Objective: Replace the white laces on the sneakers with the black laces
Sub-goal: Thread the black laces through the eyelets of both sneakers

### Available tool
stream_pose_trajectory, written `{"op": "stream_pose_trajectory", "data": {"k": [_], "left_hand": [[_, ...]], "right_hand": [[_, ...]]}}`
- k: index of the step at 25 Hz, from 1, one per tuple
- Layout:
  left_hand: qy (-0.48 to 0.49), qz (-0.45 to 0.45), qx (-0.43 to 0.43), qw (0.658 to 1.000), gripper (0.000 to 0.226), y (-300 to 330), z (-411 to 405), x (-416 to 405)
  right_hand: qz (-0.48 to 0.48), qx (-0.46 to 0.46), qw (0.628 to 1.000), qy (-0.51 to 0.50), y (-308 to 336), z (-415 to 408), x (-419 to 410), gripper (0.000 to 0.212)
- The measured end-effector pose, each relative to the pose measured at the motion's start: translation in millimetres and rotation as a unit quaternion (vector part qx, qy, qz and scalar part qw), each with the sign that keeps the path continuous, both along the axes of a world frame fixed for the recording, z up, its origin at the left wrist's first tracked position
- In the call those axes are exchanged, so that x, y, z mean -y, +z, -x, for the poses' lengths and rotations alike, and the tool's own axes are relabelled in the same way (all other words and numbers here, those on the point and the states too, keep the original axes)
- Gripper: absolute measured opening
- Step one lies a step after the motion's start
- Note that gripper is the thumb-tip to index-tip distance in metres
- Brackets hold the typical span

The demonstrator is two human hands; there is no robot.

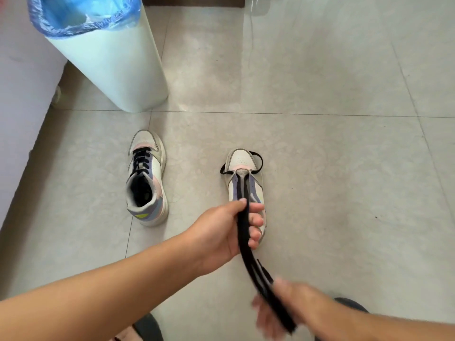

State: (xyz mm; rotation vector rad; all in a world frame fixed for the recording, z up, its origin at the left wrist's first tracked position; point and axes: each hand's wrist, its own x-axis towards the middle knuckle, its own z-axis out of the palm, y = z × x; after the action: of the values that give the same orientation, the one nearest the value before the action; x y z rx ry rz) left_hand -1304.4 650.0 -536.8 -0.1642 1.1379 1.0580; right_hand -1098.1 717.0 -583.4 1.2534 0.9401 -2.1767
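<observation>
Two white sneakers with purple and pink panels stand on the tiled floor, toes pointing away. The left sneaker (147, 178) is laced with a black lace. On the right sneaker (243, 178) a black lace (246, 244) passes through the eyelets nearest the toe, loops out at both sides, and both its ends run back toward me. My left hand (231, 230) grips the doubled lace just above the sneaker's collar. My right hand (280, 308), blurred by motion, holds the lace ends lower down.
A pale green bin (110, 67) with a blue plastic liner stands at the back left beside a white wall (22, 94). Dark shoe tips (147, 327) show at the bottom edge. Light floor tiles (332, 156) spread to the right.
</observation>
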Motion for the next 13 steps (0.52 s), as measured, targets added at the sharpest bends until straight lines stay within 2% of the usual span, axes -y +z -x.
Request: {"op": "stream_pose_trajectory", "data": {"k": [1, 2, 3, 4, 5, 6, 7, 8, 9, 10, 11, 12, 13], "left_hand": [[-0.021, -0.034, -0.020, 0.999, 0.034, 5, -2, 4], [-0.062, -0.059, -0.072, 0.994, 0.030, 12, -5, 9], [-0.109, -0.077, -0.079, 0.988, 0.029, 20, -8, 15], [-0.194, -0.090, -0.132, 0.968, 0.028, 19, -10, 20], [-0.303, -0.077, -0.190, 0.931, 0.027, 16, -5, 20], [-0.425, -0.075, -0.256, 0.865, 0.027, 9, 4, 15], [-0.529, -0.054, -0.325, 0.782, 0.029, 4, 20, 8], [-0.578, -0.026, -0.376, 0.723, 0.030, -5, 39, -4], [-0.562, 0.015, -0.410, 0.719, 0.030, -14, 62, -20], [-0.502, 0.063, -0.446, 0.738, 0.029, -28, 87, -36], [-0.430, 0.100, -0.507, 0.740, 0.028, -45, 108, -51], [-0.364, 0.117, -0.571, 0.726, 0.027, -66, 122, -64], [-0.340, 0.122, -0.603, 0.711, 0.027, -82, 126, -73]], "right_hand": [[-0.004, -0.081, 0.997, 0.002, 9, 26, -1, 0.088], [-0.028, -0.067, 0.996, -0.042, 7, 41, 0, 0.087], [-0.016, -0.057, 0.993, -0.106, 1, 61, -16, 0.082], [0.004, -0.060, 0.988, -0.142, 3, 86, -31, 0.076], [0.035, -0.060, 0.983, -0.170, 0, 105, -42, 0.069], [0.043, -0.056, 0.983, -0.169, -1, 120, -44, 0.060], [0.049, -0.048, 0.983, -0.169, -2, 130, -43, 0.049], [0.045, -0.035, 0.984, -0.168, -4, 138, -44, 0.038], [0.040, -0.021, 0.985, -0.169, -3, 143, -42, 0.029], [0.023, -0.011, 0.986, -0.163, -5, 145, -40, 0.025], [0.003, -0.011, 0.987, -0.160, -9, 143, -38, 0.022], [-0.017, -0.013, 0.987, -0.157, -11, 140, -35, 0.022], [-0.033, -0.016, 0.987, -0.156, -13, 137, -34, 0.022]]}}
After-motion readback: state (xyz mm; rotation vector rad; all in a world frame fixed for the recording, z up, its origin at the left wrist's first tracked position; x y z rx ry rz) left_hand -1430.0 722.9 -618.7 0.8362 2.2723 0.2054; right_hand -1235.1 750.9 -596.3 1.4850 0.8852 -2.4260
